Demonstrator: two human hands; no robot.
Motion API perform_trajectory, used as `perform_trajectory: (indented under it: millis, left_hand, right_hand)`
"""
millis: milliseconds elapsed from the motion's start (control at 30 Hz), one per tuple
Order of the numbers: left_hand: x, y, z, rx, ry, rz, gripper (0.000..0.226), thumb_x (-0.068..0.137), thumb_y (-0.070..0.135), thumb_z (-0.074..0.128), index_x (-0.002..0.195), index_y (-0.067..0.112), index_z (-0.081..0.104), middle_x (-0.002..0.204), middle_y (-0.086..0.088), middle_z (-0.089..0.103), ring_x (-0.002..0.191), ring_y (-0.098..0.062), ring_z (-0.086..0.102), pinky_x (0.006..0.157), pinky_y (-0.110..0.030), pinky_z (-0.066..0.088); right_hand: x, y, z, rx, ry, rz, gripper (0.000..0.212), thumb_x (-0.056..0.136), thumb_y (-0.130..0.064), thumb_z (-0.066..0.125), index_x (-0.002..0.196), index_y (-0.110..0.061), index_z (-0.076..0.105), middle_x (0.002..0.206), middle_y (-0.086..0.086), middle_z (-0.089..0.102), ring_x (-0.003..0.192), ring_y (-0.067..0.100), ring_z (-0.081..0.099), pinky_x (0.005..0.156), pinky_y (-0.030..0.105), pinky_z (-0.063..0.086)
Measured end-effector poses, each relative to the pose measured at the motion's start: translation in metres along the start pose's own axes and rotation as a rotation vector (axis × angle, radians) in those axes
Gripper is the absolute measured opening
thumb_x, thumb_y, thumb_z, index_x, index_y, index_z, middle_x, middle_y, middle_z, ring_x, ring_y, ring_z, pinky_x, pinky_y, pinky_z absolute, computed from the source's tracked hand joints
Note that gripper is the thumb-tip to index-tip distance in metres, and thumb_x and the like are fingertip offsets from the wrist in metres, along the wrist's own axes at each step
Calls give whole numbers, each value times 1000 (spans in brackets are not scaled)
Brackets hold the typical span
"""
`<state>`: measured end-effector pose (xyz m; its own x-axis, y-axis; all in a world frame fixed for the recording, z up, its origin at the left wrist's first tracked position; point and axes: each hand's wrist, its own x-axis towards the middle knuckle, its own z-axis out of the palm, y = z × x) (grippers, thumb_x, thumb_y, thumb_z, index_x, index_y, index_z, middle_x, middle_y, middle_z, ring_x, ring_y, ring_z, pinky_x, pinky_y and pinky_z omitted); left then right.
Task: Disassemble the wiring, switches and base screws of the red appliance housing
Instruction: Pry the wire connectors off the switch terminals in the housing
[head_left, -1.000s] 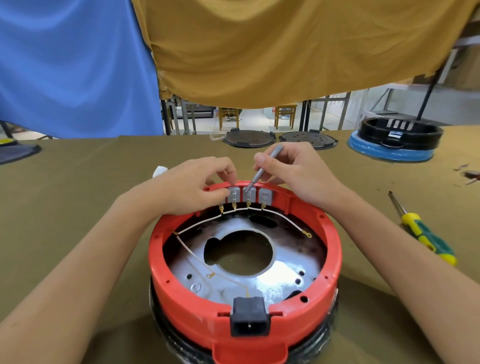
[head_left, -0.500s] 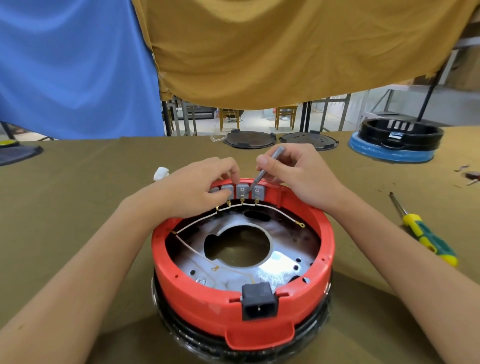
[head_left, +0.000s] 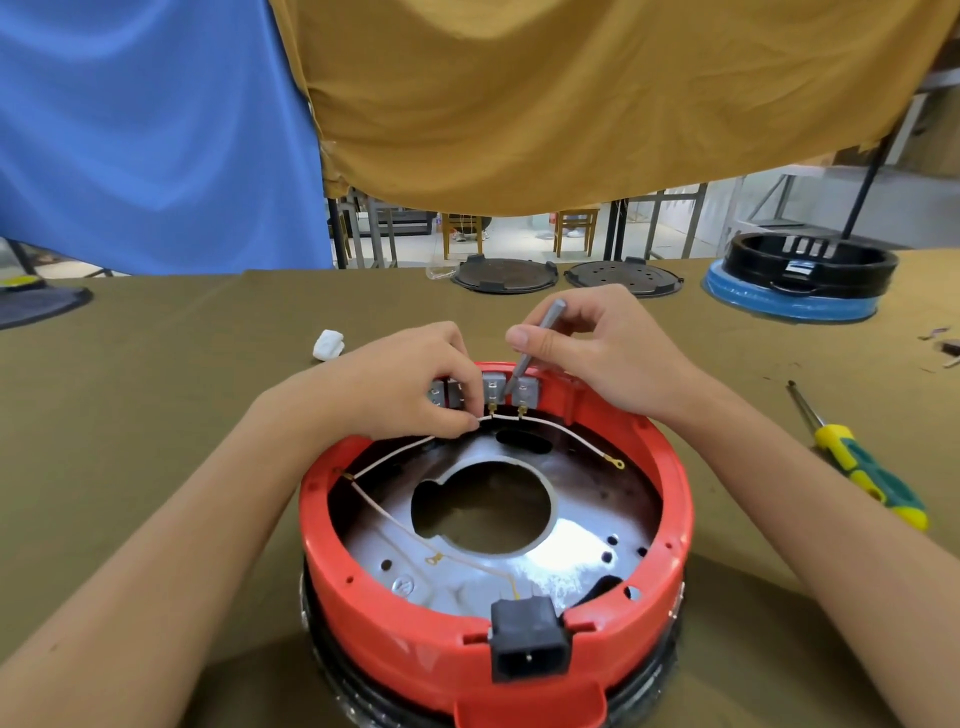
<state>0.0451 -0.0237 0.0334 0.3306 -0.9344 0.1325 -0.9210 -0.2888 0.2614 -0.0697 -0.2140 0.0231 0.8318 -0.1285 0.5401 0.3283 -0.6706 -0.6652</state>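
At table centre sits red housing (head_left: 395, 618), switches (head_left: 491, 388) at its 12 o'clock rim; left hand (head_left: 405, 384) pinches white wire (head_left: 400, 451) beneath them, right hand (head_left: 597, 348) grips grey tool (head_left: 535, 340), tip between switches; screwdriver (head_left: 862, 465) at 3 o'clock.

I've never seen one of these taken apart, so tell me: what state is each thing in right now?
Red housing: base up, insides exposed.
Grey switches: seated in the far rim.
White wire: attached, pinched by left hand.
Grey tool: gripped by right hand, tip at switches.
Black socket: mounted in near rim.
Screwdriver: lying unused on table.
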Motion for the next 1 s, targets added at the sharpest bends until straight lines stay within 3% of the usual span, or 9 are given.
perform_trajectory:
  millis: [233,633,900,1000]
  left_hand:
    - [1,-3,3,-22,1,10,11,84,36,72,77,42,68,99,12,45,90,3,49,80,-16,39]
    - [3,-7,5,-54,2,15,6,86,36,72,84,42,71,109,20,47,100,4,52,91,-22,39]
    - [5,-8,5,-46,-2,16,6,86,35,71,83,40,70,108,21,49,101,6,50,85,-12,35]
    - [5,-8,6,-51,-3,17,7,85,35,71,83,42,70,107,19,50,101,8,49,84,-10,35]
  right_hand:
    - [-1,-1,2,-34,-33,-43,20,89,-31,74,81,-13,75,76,9,73,74,31,64,68,37,50]
    - [-3,-5,-1,-92,-55,-50,13,86,-28,78,79,-17,77,69,-5,72,59,0,59,59,13,41]
    - [-1,-8,1,-121,-71,-34,14,86,-27,78,79,-15,76,69,-2,71,59,-1,57,60,16,41]
    - [1,-9,3,-112,-62,-1,15,87,-27,77,78,-14,76,71,3,72,61,10,61,61,26,47]
